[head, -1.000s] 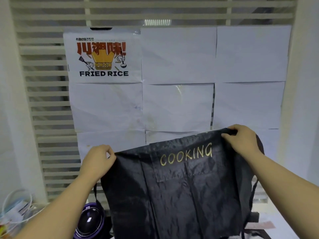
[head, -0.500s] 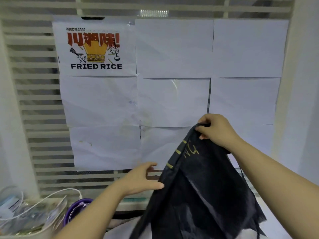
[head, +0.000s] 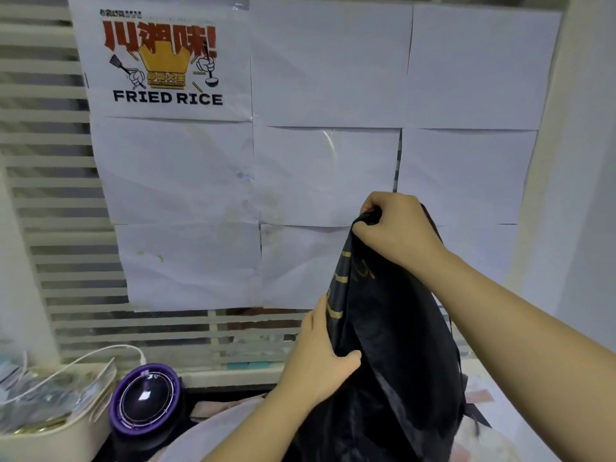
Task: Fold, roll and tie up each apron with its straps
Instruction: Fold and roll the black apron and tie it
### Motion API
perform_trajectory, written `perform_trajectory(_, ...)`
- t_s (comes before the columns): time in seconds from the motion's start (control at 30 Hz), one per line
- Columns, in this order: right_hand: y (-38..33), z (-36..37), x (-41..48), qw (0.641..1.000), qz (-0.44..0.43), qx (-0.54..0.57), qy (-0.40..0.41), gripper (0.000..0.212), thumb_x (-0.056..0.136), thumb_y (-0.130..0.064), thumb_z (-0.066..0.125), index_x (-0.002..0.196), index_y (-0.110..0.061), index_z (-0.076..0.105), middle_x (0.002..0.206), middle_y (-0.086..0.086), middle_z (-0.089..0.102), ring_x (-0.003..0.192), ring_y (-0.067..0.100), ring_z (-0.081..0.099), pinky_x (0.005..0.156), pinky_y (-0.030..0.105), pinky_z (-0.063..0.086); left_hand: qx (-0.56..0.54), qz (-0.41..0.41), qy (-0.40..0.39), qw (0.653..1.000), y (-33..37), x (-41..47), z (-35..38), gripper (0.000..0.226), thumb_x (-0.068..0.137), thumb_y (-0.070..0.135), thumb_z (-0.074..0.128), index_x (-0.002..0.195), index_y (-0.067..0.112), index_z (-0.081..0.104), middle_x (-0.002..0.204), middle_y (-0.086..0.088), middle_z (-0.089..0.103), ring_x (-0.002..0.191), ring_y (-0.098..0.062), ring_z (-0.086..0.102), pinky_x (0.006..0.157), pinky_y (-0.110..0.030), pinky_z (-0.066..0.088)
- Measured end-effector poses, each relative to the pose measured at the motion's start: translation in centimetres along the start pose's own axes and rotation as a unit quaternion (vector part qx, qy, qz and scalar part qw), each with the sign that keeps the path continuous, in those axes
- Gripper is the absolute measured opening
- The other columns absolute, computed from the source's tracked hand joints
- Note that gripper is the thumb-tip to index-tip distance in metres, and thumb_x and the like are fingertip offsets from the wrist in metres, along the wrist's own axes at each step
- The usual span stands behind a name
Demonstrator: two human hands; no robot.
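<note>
— The right hand [head: 398,230]?
— At the top of the apron [head: 400,345], fingers curled, pinching the bunched edge; its bare forearm slants up from below.
— The left hand [head: 318,361]?
— Lower, on the apron's left edge, thumb across the cloth, gripping it.

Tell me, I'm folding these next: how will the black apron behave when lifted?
Likely floppy: the black apron hangs in limp folds from the right hand pinching its top. Probably light, since a pinch holds it up. Possibly slippery: the fabric has a faint sheen, so the left hand gripping its edge helps.
</note>
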State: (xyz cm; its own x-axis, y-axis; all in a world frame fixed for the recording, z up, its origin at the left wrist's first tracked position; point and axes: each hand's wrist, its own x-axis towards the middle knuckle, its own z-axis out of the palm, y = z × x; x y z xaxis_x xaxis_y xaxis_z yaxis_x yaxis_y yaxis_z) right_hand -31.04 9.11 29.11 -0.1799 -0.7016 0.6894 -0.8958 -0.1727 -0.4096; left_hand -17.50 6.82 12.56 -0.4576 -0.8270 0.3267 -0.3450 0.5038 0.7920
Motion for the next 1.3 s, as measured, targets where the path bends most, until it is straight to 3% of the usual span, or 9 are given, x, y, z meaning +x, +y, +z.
perform_trajectory(0.23, 0.4, -1.3, 0.4, 0.998, 0.002, 0.029, 0.062, 0.005, 0.076, -0.016, 0.060, 0.076, -0.013, 0.064, 0.068, -0.004, 0.062, 0.063, 0.007, 0.055, 0.055, 0.019, 0.044, 0.053, -0.005, 0.084, 0.995, -2.1, 0.1, -2.7, 0.069, 0.088, -0.005, 0.042, 0.148, 0.026, 0.026, 0.130, 0.005, 0.038, 0.115, -0.010, 0.045, 0.094, -0.011, 0.031)
perform_trajectory(0.33, 1.9, -2.2, 0.5, 0.989, 0.040, 0.064, 0.124, 0.004, 0.074, -0.020, 0.061, 0.073, -0.018, 0.064, 0.069, -0.006, 0.063, 0.067, 0.009, 0.057, 0.059, 0.023, 0.045, 0.119, -0.009, 0.199, 0.973, -2.7, 1.6, -7.3, 0.031, 0.093, -0.002, 0.044, 0.117, 0.008, 0.060, 0.112, -0.009, 0.059, 0.107, -0.027, 0.055, 0.080, -0.019, 0.033)
perform_trajectory(0.5, 5.2, -2.3, -0.1, 0.987, 0.078, 0.046, 0.135, 0.008, 0.084, -0.020, 0.063, 0.079, -0.014, 0.065, 0.076, -0.003, 0.064, 0.074, 0.015, 0.055, 0.062, 0.025, 0.036, 0.275, 0.030, 0.271, 0.922, 0.1, 4.2, -15.5, 0.020, 0.095, 0.015, 0.051, 0.110, 0.017, 0.065, 0.108, -0.010, 0.069, 0.101, -0.035, 0.060, 0.073, -0.036, 0.042)
perform_trajectory(0.63, 8.1, -1.0, -0.5, 0.993, 0.099, -0.004, 0.067, 0.013, 0.089, -0.023, 0.065, 0.085, -0.011, 0.067, 0.083, 0.000, 0.061, 0.081, 0.017, 0.052, 0.068, 0.024, 0.033, 0.421, 0.059, 0.196, 0.883, 1.3, 5.9, -18.8, 0.018, 0.095, 0.023, 0.053, 0.105, 0.015, 0.065, 0.107, -0.012, 0.067, 0.100, -0.035, 0.060, 0.073, -0.038, 0.044)
perform_trajectory(0.87, 10.6, 0.6, -1.2, 0.984, 0.172, -0.037, -0.041, 0.010, 0.085, -0.004, 0.064, 0.078, -0.011, 0.063, 0.084, 0.006, 0.060, 0.084, 0.023, 0.054, 0.070, 0.025, 0.037, 0.560, -0.080, 0.117, 0.817, -2.4, 6.0, -20.9, 0.031, 0.089, -0.001, 0.044, 0.112, 0.012, 0.060, 0.113, -0.009, 0.052, 0.099, -0.028, 0.055, 0.070, -0.033, 0.043)
perform_trajectory(1.03, 11.2, 1.8, -0.9, 0.969, 0.233, -0.031, -0.080, 0.010, 0.094, -0.007, 0.051, 0.084, -0.003, 0.052, 0.089, 0.012, 0.054, 0.085, 0.024, 0.046, 0.069, 0.028, 0.032, 0.506, -0.182, 0.130, 0.833, -2.8, 6.9, -21.0, 0.033, 0.090, 0.003, 0.044, 0.115, 0.011, 0.062, 0.118, -0.010, 0.053, 0.102, -0.030, 0.056, 0.073, -0.033, 0.044)
perform_trajectory(1.13, 11.6, 2.0, -0.9, 0.967, 0.240, -0.021, -0.088, 0.027, 0.093, -0.002, 0.044, 0.066, -0.005, 0.043, 0.071, 0.013, 0.047, 0.073, 0.025, 0.044, 0.054, 0.032, 0.028, 0.421, -0.266, 0.131, 0.857, -1.5, 7.5, -21.1, 0.026, 0.092, 0.006, 0.043, 0.112, 0.004, 0.060, 0.119, -0.016, 0.059, 0.100, -0.032, 0.057, 0.076, -0.034, 0.045)
perform_trajectory(1.23, 11.2, 1.7, -1.8, 0.970, 0.239, 0.036, -0.007, 0.021, 0.092, -0.001, 0.040, 0.073, -0.010, 0.045, 0.078, 0.010, 0.049, 0.077, 0.025, 0.045, 0.053, 0.030, 0.029, 0.147, -0.259, 0.154, 0.942, -0.8, 8.0, -20.7, 0.029, 0.097, 0.004, 0.043, 0.123, -0.003, 0.054, 0.123, -0.021, 0.059, 0.101, -0.033, 0.060, 0.084, -0.037, 0.051)
perform_trajectory(1.3, 9.6, 1.4, -3.5, 0.964, 0.211, 0.107, 0.122, 0.019, 0.093, 0.002, 0.036, 0.103, -0.006, 0.051, 0.107, 0.006, 0.054, 0.095, 0.021, 0.049, 0.070, 0.021, 0.040, -0.065, -0.163, 0.254, 0.951, -0.2, 6.7, -19.4, 0.032, 0.099, 0.003, 0.035, 0.124, 0.010, 0.054, 0.124, -0.012, 0.058, 0.100, -0.028, 0.062, 0.086, -0.037, 0.052)
